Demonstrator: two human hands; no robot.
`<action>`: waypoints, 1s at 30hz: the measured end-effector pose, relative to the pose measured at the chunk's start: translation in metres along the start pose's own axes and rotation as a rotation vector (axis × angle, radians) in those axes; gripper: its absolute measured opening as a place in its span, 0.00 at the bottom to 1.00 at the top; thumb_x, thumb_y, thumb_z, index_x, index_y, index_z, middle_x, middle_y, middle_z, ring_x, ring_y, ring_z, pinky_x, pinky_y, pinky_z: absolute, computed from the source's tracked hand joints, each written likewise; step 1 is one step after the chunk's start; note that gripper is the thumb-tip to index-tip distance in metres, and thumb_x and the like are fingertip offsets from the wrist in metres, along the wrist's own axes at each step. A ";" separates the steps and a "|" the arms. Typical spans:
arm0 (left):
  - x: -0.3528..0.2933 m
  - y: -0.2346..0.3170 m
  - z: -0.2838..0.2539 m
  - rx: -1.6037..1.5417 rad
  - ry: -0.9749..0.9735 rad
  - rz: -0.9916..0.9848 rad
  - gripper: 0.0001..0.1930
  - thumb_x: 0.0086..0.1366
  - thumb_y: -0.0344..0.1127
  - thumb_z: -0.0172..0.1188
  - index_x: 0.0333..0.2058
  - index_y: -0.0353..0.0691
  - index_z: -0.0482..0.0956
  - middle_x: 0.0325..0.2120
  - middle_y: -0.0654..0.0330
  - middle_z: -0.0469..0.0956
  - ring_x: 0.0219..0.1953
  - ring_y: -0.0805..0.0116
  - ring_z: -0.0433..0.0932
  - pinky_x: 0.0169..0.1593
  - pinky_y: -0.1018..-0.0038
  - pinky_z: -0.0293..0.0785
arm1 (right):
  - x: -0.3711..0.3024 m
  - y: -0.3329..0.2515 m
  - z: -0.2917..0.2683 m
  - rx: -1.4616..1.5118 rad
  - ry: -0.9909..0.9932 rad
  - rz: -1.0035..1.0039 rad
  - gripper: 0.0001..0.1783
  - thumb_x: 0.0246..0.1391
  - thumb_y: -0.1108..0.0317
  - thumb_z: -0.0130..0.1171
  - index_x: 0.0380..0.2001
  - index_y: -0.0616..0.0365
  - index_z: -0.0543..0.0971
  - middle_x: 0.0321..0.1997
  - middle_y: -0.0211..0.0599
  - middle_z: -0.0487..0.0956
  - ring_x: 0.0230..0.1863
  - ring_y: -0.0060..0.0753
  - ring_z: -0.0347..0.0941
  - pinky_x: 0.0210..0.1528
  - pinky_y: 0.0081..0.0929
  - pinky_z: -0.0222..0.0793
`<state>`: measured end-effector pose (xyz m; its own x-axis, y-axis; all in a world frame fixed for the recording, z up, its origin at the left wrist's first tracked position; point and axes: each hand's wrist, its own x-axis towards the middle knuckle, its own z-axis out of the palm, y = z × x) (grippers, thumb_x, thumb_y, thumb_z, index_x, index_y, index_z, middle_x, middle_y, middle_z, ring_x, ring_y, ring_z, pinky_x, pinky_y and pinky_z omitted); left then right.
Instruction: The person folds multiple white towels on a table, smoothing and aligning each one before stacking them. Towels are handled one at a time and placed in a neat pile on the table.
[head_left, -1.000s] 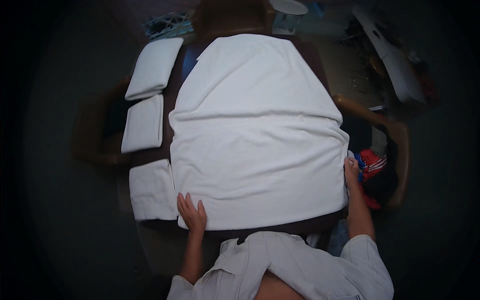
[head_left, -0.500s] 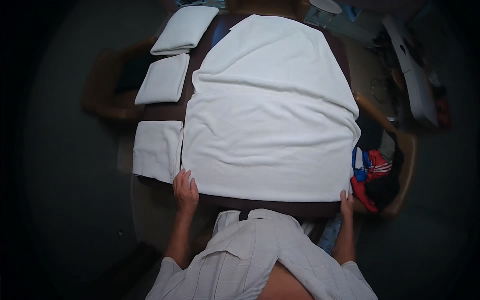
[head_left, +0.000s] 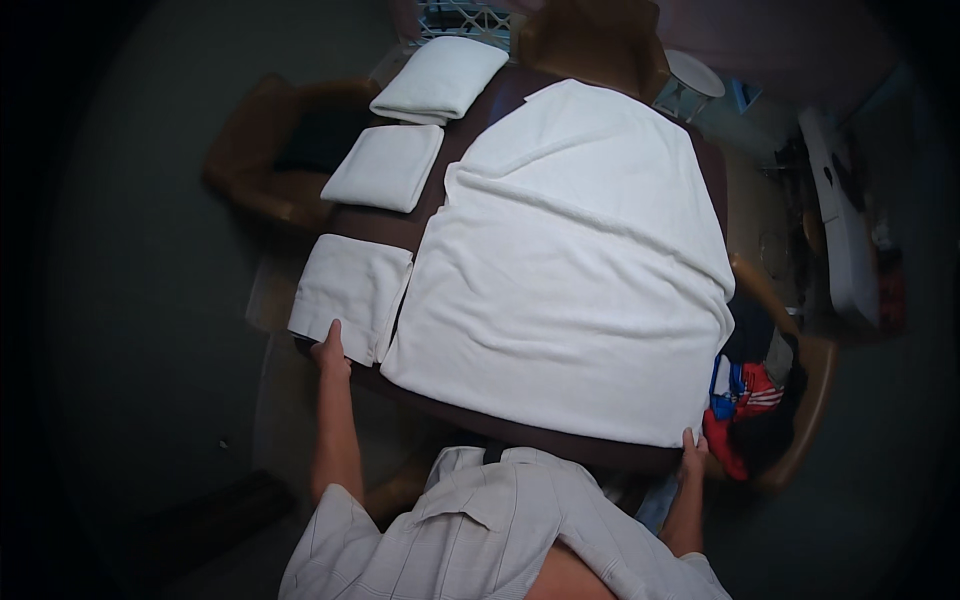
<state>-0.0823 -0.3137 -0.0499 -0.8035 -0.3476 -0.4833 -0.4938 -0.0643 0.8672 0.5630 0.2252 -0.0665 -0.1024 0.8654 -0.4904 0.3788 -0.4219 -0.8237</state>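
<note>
A large white towel (head_left: 560, 300) is spread over a dark brown table (head_left: 500, 425), with a raised fold across its middle and small wrinkles nearer me. At its near right corner, my right hand (head_left: 692, 455) is closed, the thumb on top and the other fingers mostly hidden. My left hand (head_left: 332, 350) pinches the near edge of a folded white towel (head_left: 350, 290), thumb uppermost and fingers largely out of sight below. Beyond that lie a second folded towel (head_left: 385, 165) and a thicker folded one (head_left: 440, 78) along the table's left side.
Brown chairs stand at the left (head_left: 235, 150), far end (head_left: 590, 40) and right (head_left: 815, 400). Red, blue and black clothing (head_left: 750, 395) is heaped on the right chair. A small round white table (head_left: 693, 75) and a long white object (head_left: 845, 220) are beyond.
My left hand has shifted left from the gap beside the large towel to the folded towel's near edge. My right hand stays at the corner. The view has turned slightly.
</note>
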 end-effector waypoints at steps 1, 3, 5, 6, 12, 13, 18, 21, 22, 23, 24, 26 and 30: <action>0.014 -0.002 -0.004 -0.092 -0.011 0.027 0.32 0.63 0.44 0.72 0.58 0.28 0.74 0.50 0.49 0.81 0.46 0.54 0.83 0.39 0.56 0.84 | 0.000 0.000 0.004 -0.018 -0.002 0.009 0.40 0.62 0.56 0.69 0.69 0.65 0.66 0.64 0.46 0.77 0.60 0.41 0.75 0.63 0.40 0.71; 0.034 -0.001 0.000 -0.232 -0.063 -0.004 0.32 0.64 0.44 0.71 0.59 0.29 0.73 0.53 0.48 0.80 0.49 0.52 0.83 0.46 0.54 0.85 | 0.000 -0.001 0.007 -0.041 0.029 -0.002 0.39 0.62 0.56 0.69 0.69 0.66 0.66 0.64 0.46 0.77 0.60 0.41 0.75 0.63 0.40 0.72; 0.039 0.002 0.004 -0.319 -0.125 -0.118 0.32 0.64 0.43 0.70 0.61 0.31 0.72 0.56 0.49 0.79 0.52 0.50 0.82 0.53 0.53 0.84 | -0.002 0.001 0.007 -0.020 0.051 -0.015 0.38 0.62 0.57 0.69 0.68 0.66 0.67 0.63 0.45 0.78 0.60 0.40 0.75 0.63 0.40 0.72; 0.038 0.008 0.004 -0.374 -0.207 -0.156 0.32 0.64 0.43 0.69 0.62 0.31 0.71 0.57 0.49 0.79 0.54 0.49 0.82 0.55 0.53 0.83 | -0.004 -0.002 0.009 -0.014 0.054 -0.019 0.38 0.62 0.57 0.69 0.68 0.66 0.67 0.63 0.45 0.78 0.60 0.40 0.75 0.62 0.40 0.72; 0.049 0.056 0.008 -0.578 -0.498 0.041 0.32 0.66 0.49 0.61 0.63 0.34 0.72 0.59 0.51 0.78 0.59 0.50 0.78 0.62 0.55 0.76 | -0.011 -0.007 0.010 0.026 0.073 0.001 0.35 0.63 0.60 0.68 0.68 0.61 0.68 0.62 0.43 0.79 0.59 0.40 0.76 0.61 0.41 0.72; 0.053 0.069 0.019 -0.546 -0.437 0.088 0.31 0.67 0.51 0.59 0.61 0.35 0.74 0.57 0.51 0.78 0.58 0.51 0.78 0.62 0.57 0.75 | -0.014 -0.007 0.008 0.036 0.087 0.004 0.35 0.63 0.60 0.68 0.68 0.61 0.68 0.62 0.43 0.79 0.58 0.40 0.76 0.61 0.41 0.73; 0.134 0.156 0.046 -0.622 -0.554 0.137 0.24 0.69 0.50 0.57 0.55 0.38 0.78 0.51 0.54 0.82 0.55 0.53 0.80 0.61 0.56 0.76 | -0.020 -0.011 0.020 0.094 0.084 0.017 0.33 0.63 0.59 0.68 0.65 0.62 0.70 0.60 0.45 0.79 0.57 0.39 0.75 0.62 0.39 0.70; 0.148 0.229 0.099 -0.653 -0.525 0.173 0.23 0.70 0.50 0.56 0.54 0.39 0.79 0.50 0.55 0.83 0.54 0.54 0.81 0.60 0.56 0.77 | -0.017 -0.013 0.023 0.050 0.117 0.014 0.32 0.63 0.59 0.68 0.65 0.61 0.71 0.59 0.43 0.79 0.57 0.38 0.75 0.62 0.39 0.70; 0.134 0.252 0.132 -0.659 -0.531 0.185 0.23 0.70 0.50 0.56 0.53 0.39 0.80 0.50 0.55 0.83 0.54 0.54 0.81 0.59 0.56 0.77 | -0.020 -0.012 0.019 0.043 0.147 0.023 0.32 0.63 0.60 0.68 0.65 0.61 0.71 0.59 0.43 0.79 0.57 0.38 0.75 0.62 0.39 0.70; 0.132 0.280 0.148 -0.650 -0.560 0.224 0.23 0.70 0.50 0.57 0.54 0.38 0.79 0.50 0.55 0.83 0.54 0.54 0.82 0.59 0.57 0.78 | -0.018 -0.010 0.020 0.041 0.137 0.025 0.31 0.63 0.60 0.68 0.64 0.60 0.71 0.58 0.42 0.80 0.56 0.38 0.76 0.61 0.40 0.71; 0.130 0.304 0.164 -0.639 -0.590 0.259 0.23 0.70 0.50 0.57 0.54 0.38 0.79 0.50 0.54 0.83 0.53 0.54 0.82 0.58 0.57 0.78 | -0.013 -0.007 0.019 0.039 0.131 0.028 0.29 0.64 0.61 0.67 0.63 0.60 0.72 0.58 0.41 0.80 0.56 0.38 0.76 0.60 0.40 0.72; 0.099 0.342 0.210 -0.625 -0.620 0.270 0.24 0.69 0.50 0.59 0.54 0.36 0.79 0.50 0.53 0.83 0.52 0.53 0.82 0.58 0.58 0.79 | -0.014 -0.001 0.012 0.014 0.166 0.019 0.27 0.64 0.61 0.67 0.62 0.59 0.72 0.57 0.40 0.81 0.54 0.37 0.77 0.59 0.41 0.73; 0.090 0.348 0.275 -0.699 -0.657 0.280 0.31 0.67 0.50 0.61 0.60 0.33 0.74 0.56 0.51 0.79 0.57 0.52 0.79 0.61 0.57 0.76 | -0.014 0.004 0.017 0.007 0.192 -0.032 0.25 0.64 0.61 0.67 0.60 0.59 0.74 0.55 0.38 0.82 0.52 0.35 0.78 0.58 0.39 0.73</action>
<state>-0.4180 -0.1101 0.1752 -0.9897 0.1383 -0.0379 -0.1215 -0.6685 0.7337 0.5507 0.2068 -0.0676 0.0637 0.9137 -0.4013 0.3717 -0.3949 -0.8402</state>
